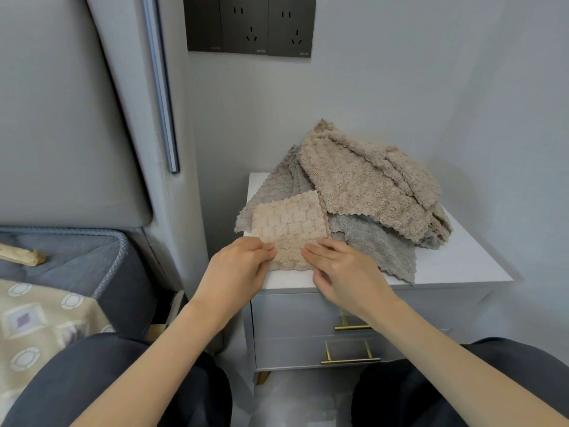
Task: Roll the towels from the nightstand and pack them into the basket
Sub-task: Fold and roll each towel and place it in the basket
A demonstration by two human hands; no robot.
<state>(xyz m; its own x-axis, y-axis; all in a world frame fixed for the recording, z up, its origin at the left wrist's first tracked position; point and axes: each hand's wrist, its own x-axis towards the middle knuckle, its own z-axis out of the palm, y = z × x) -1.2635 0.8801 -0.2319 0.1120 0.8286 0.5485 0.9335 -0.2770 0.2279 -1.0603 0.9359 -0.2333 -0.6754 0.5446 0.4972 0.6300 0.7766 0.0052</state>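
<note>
A small beige towel (289, 228) lies flat near the front left of the white nightstand top (455, 266). My left hand (238, 268) pinches its near left edge, fingers curled. My right hand (341, 269) rests on its near right edge with fingers fairly straight. Behind it a heap holds a grey-beige towel (277, 183), a large tan towel (369, 183) and a grey towel (375, 245) hanging over the front edge. No basket is in view.
The nightstand has two grey drawers with brass handles (351, 359). A padded headboard (67, 118) and the bed (61, 272) are on the left. Wall sockets (251, 24) sit above. My knees in dark trousers (462, 389) flank the floor below.
</note>
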